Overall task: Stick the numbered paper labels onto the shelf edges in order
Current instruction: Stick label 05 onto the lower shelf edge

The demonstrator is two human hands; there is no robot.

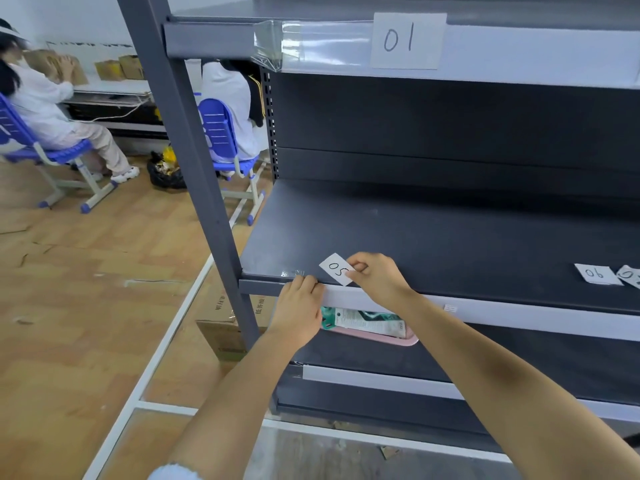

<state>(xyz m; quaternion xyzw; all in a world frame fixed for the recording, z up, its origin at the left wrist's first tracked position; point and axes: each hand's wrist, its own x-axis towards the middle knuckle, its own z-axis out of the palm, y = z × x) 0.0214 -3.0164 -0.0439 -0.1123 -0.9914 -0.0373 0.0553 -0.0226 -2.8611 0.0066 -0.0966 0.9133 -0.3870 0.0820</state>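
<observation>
My right hand [375,277] pinches a white paper label marked "05" [336,269] just above the front edge of the middle shelf [519,315]. My left hand [298,306] presses its fingertips on that edge's left end, beside a curl of clear tape [294,273]. The label "01" [408,40] is stuck on the top shelf edge [536,53], partly under a clear plastic strip [311,45]. Label "06" [596,273] lies loose on the middle shelf board at the right, with another label [631,276] cut off by the frame next to it.
A pink tray [381,336] with a green-and-white packet sits on the shelf below. A grey upright post [194,150] stands at the left, a cardboard box [225,327] behind it. Two seated people on blue chairs [221,140] and a black rubbish bag [166,171] lie beyond.
</observation>
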